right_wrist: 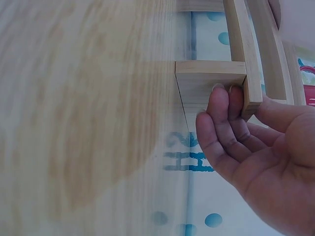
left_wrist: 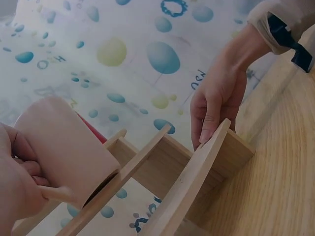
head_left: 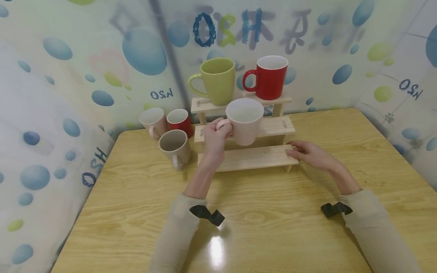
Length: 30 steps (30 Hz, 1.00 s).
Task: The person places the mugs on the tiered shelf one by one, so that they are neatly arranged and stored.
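Observation:
My left hand (head_left: 218, 132) grips the handle of a pale pink mug (head_left: 245, 121), held upright at the middle step of a three-step wooden rack (head_left: 252, 158). In the left wrist view the mug (left_wrist: 64, 147) has its base close to the middle board; whether it touches I cannot tell. My right hand (head_left: 312, 154) holds the right end of the lowest board. The right wrist view has the thumb over that board (right_wrist: 252, 93) and the fingers curled beneath it. On the top step stand a green mug (head_left: 218, 83) and a red mug (head_left: 271, 79).
Left of the rack, a light pink mug (head_left: 153, 122), a smaller red mug (head_left: 180, 121) and a greyish-beige mug (head_left: 175, 147) stand close together on the wooden table (head_left: 266, 227). A patterned cloth backdrop (head_left: 102, 68) rises behind the table.

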### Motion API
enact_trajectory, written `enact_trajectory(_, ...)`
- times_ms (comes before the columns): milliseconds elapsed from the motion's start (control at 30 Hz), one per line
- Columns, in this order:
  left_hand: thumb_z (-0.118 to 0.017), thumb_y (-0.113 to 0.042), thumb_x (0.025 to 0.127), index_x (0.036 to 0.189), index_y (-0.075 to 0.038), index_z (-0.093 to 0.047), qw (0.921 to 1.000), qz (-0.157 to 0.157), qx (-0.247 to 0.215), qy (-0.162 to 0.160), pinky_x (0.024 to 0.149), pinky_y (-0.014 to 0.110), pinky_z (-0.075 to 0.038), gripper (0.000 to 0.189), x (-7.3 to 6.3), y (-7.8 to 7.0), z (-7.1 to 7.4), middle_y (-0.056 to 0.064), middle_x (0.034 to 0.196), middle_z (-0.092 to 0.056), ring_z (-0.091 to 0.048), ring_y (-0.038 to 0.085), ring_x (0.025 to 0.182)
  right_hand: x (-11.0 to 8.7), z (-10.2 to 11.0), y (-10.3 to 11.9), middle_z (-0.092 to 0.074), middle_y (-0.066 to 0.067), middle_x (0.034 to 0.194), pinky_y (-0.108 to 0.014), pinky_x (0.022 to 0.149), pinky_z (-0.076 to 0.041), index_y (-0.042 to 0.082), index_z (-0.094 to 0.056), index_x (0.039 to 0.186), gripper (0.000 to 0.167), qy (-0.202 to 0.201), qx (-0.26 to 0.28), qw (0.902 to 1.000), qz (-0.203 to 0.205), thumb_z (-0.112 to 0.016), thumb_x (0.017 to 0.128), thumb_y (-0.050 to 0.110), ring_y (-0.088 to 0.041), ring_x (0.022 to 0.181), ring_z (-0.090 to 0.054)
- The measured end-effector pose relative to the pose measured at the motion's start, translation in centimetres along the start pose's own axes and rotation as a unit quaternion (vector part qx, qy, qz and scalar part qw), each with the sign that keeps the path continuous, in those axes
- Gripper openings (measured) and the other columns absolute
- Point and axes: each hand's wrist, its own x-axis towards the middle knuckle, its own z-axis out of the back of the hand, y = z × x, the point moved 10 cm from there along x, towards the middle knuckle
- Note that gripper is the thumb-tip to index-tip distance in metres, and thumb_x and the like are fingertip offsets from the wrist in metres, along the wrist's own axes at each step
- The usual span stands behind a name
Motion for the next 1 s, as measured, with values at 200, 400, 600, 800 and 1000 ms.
enact_trajectory(200, -0.051, 0.007, 0.075, 0.059, -0.015, -0.031, 0.9993, -0.014, 0.02, 0.028, 0.059, 0.026, -0.029, 0.034, 1.3, 0.3, -1.5, -0.002, 0.058, -0.027, -0.026, 0.011, 0.057, 0.1, 0.1, 0.0, -0.055, -0.031, 0.133, -0.052, 0.094, -0.047, -0.013, -0.038, 0.146, 0.056, 0.001, -0.003, 1.0, 0.0, -0.051, 0.107, 0.027, -0.04, 0.12, -0.055)
enact_trajectory(400, -0.051, 0.009, 0.08, 0.059, -0.014, -0.035, 0.9966, -0.038, 0.027, 0.067, 0.055, 0.025, -0.03, 0.035, 2.4, 0.7, -3.1, -0.003, 0.056, -0.03, -0.029, 0.008, 0.055, 0.1, 0.1, 0.0, -0.058, -0.027, 0.128, -0.045, 0.089, -0.049, -0.012, -0.041, 0.144, 0.055, -0.004, -0.009, 1.0, -0.001, -0.052, 0.106, 0.026, -0.033, 0.111, -0.055)
enact_trajectory(600, -0.052, 0.007, 0.083, 0.06, -0.013, -0.036, 0.995, -0.044, 0.029, 0.085, 0.052, 0.022, -0.028, 0.035, 3.4, 1.3, -4.2, -0.004, 0.056, -0.031, -0.031, 0.006, 0.054, 0.1, 0.0, -0.1, -0.06, -0.023, 0.123, -0.039, 0.083, -0.05, -0.011, -0.042, 0.144, 0.054, -0.002, -0.008, 1.0, -0.002, -0.053, 0.106, 0.026, -0.029, 0.104, -0.055)
enact_trajectory(800, -0.053, 0.004, 0.085, 0.062, -0.013, -0.041, 0.9937, -0.035, 0.043, 0.098, 0.053, 0.022, -0.03, 0.031, 4.3, 2.1, -5.4, -0.005, 0.058, -0.036, -0.036, 0.005, 0.056, 0.0, 0.0, 0.1, -0.061, -0.023, 0.122, -0.041, 0.084, -0.05, -0.012, -0.041, 0.144, 0.053, 0.0, -0.005, 1.0, 0.0, -0.053, 0.106, 0.024, -0.03, 0.104, -0.056)
enact_trajectory(1000, -0.053, 0.003, 0.087, 0.064, -0.012, -0.043, 0.9928, -0.027, 0.04, 0.11, 0.056, 0.023, -0.03, 0.029, 4.8, 2.5, -6.3, -0.003, 0.059, -0.035, -0.036, 0.009, 0.058, 0.0, 0.0, 0.3, -0.061, -0.024, 0.123, -0.042, 0.086, -0.05, -0.013, -0.04, 0.144, 0.054, 0.002, -0.008, 0.9999, 0.005, -0.051, 0.107, 0.024, -0.032, 0.107, -0.058)
